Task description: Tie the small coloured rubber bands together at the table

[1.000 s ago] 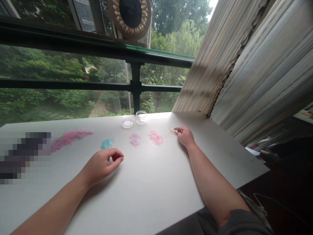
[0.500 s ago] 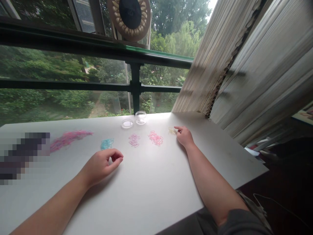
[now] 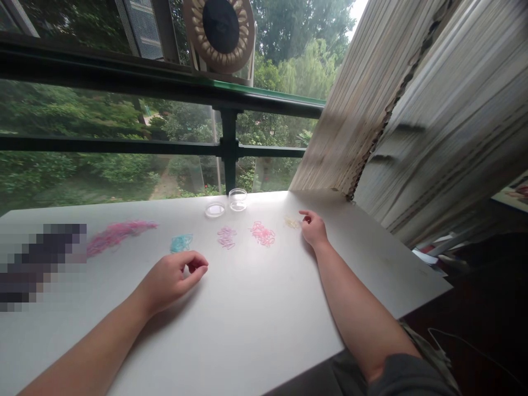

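Note:
My left hand [image 3: 175, 278] rests on the white table, fingers curled and thumb close to the fingertips, with nothing visible in it. Just beyond it lies a small pile of blue rubber bands [image 3: 181, 242]. My right hand [image 3: 314, 229] is beside a little pile of pale yellow rubber bands [image 3: 291, 222], its index finger stretched out and the other fingers bent; I see nothing held. Between the hands lie purple rubber bands [image 3: 226, 237] and pink rubber bands [image 3: 263, 234]. A long heap of mixed pink and purple rubber bands [image 3: 119, 235] spreads at the left.
A clear round container [image 3: 238, 200] and a shallow clear dish or lid [image 3: 215, 210] stand at the table's [image 3: 247, 324] back edge. Behind are a green window rail [image 3: 272, 99] and a fan [image 3: 221, 33]. A curtain [image 3: 330, 126] hangs at the right. A blurred-out patch covers the far left.
My right hand has slid slightly to the right, away from the yellow rubber bands, so more of that pile shows. My left hand has stayed in place.

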Demonstrator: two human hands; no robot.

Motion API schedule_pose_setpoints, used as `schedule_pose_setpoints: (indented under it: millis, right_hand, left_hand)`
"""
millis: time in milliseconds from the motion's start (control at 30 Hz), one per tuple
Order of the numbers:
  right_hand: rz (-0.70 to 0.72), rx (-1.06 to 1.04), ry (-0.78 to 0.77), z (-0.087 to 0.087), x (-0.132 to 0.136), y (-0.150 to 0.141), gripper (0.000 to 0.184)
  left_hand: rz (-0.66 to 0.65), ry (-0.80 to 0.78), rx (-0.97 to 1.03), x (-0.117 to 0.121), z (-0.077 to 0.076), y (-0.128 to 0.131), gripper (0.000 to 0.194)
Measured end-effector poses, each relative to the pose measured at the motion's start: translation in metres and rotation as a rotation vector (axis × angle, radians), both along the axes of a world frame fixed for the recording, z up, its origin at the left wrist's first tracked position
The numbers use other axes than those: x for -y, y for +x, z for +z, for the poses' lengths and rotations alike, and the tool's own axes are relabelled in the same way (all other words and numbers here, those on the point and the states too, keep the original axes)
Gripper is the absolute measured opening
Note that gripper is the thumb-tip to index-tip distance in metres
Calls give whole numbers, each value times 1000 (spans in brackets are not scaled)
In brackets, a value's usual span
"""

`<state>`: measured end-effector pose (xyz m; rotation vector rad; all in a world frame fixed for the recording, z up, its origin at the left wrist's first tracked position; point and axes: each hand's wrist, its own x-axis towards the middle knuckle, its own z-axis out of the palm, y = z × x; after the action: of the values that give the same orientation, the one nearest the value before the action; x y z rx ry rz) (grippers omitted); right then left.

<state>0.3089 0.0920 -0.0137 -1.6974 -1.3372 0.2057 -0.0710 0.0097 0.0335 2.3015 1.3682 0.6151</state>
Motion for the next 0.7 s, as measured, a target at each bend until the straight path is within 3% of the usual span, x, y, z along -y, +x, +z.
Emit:
schedule_pose_setpoints:
  millis: [333, 467, 600, 700]
  right_hand:
    - [-81, -223, 79, -1, -4, 1, 30]
    - [-87, -229, 87, 2, -1, -3, 31]
    - [-74, -231, 76, 6, 4, -5, 35]
    - [-108, -102, 36, 7, 6, -4, 39]
  left_hand:
    - [-15, 22, 0, -1, -1, -1, 24]
    - [7, 6, 10, -3, -5, -3, 24]
    - [86, -7, 22, -4, -8, -5, 36]
    - [161, 5, 47, -6, -10, -10, 38]
